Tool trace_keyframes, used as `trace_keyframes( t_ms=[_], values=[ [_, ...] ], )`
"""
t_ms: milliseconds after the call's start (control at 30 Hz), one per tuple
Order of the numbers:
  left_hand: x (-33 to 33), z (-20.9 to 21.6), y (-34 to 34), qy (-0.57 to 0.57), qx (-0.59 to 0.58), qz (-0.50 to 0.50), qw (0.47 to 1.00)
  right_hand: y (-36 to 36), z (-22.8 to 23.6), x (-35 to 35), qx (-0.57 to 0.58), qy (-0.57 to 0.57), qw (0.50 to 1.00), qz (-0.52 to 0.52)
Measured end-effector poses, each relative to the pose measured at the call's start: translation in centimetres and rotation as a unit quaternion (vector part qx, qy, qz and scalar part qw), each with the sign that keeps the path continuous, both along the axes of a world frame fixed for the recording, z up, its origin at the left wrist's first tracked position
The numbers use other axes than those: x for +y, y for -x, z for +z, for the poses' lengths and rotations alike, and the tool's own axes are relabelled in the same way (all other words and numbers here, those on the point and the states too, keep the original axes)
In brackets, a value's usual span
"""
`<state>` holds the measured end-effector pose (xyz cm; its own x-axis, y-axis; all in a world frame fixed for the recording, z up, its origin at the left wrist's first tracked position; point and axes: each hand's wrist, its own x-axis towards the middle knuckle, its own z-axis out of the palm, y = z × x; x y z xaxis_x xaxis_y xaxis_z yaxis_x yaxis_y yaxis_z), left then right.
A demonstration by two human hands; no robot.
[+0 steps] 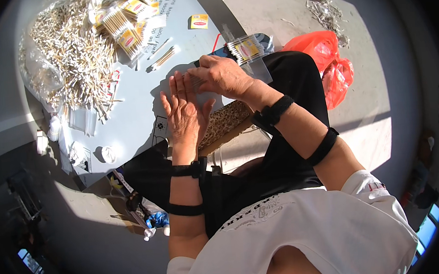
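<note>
My left hand [183, 114] lies flat near the front edge of the grey board [140, 99], its fingers stretched out. Just to its right, my right hand [225, 78] is closed, its thumb and fingertips bent in beside the left fingertips. What it grips there is hidden; something thin and clear, perhaps plastic film, shows faintly between the hands. Beyond them lies a small loose bundle of cotton swabs [165, 58]. A yellow card [198, 21] rests farther back. Right of my right hand, a clear pack of cotton swabs [246, 49] with a yellow card sits by my knee.
A large heap of loose cotton swabs [79, 55] covers the board's far left, with filled swab packs [126, 34] beside it. Clear plastic sleeves [82, 120] and a white crumpled wad [108, 154] lie nearer. Below stands a box of sticks [223, 122]; red plastic bags [321, 61] are at right.
</note>
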<state>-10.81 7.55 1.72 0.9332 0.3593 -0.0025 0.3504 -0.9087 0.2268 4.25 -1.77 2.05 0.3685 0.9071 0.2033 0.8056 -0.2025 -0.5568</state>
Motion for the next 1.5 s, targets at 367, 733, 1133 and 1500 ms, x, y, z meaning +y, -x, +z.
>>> trace_keyframes(
  t_ms=[367, 733, 1133, 1500],
  values=[
    [-0.1, -0.4, -0.2, -0.011, -0.017, 0.001, 1.000, -0.7, -0.1, -0.6, 0.119, -0.005, 0.990, -0.075],
    [0.0, -0.6, -0.2, 0.001, -0.020, 0.004, 1.000, -0.9, -0.2, -0.2, 0.051, -0.019, 0.997, -0.057],
    [-0.1, -0.9, -0.1, -0.001, -0.056, 0.003, 0.998, -1.4, 0.2, 0.5, 0.020, 0.037, 0.998, -0.052],
    [-0.2, -0.5, -0.3, 0.011, -0.039, 0.000, 0.999, -2.0, 0.7, 1.3, 0.023, 0.132, 0.989, -0.066]
  ],
)
